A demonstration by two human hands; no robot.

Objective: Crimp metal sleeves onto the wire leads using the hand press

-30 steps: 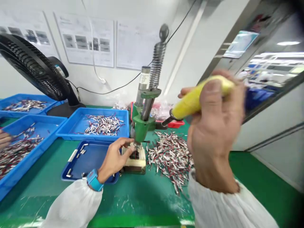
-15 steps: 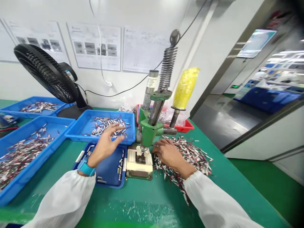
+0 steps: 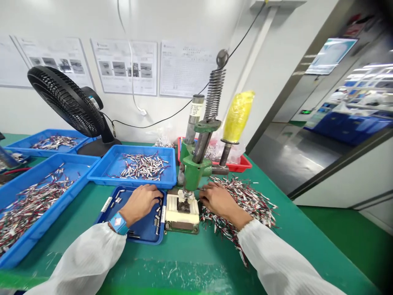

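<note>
My left hand (image 3: pixel 143 205), with a blue watch on the wrist, is over the dark blue tray (image 3: pixel 147 239). Its fingers are bent together and reach down among small metal cylinders (image 3: pixel 157 217) along the tray's right side; anything between the fingertips is hidden. To the right of the green hand press (image 3: pixel 193 174), my right hand (image 3: pixel 218 199) is closed in a pinch close to the press head. What it holds is too small to name. Under and beside that hand lies a heap of small silver parts with red and black wires (image 3: pixel 254 200). The press base (image 3: pixel 182 217) stands between both hands.
Blue trays (image 3: pixel 101 180) of wired parts stand at the back and left. A black fan (image 3: pixel 66 100) is behind them. The press's yellow-wrapped lever (image 3: pixel 238 116) rises at the right, before a red tray (image 3: pixel 245 164). The table's right edge slopes away beyond the heap.
My left hand has come down from above the dark blue tray, its spread fingers now bent among the metal cylinders. My right hand stays beside the press. The view has tilted slightly.
</note>
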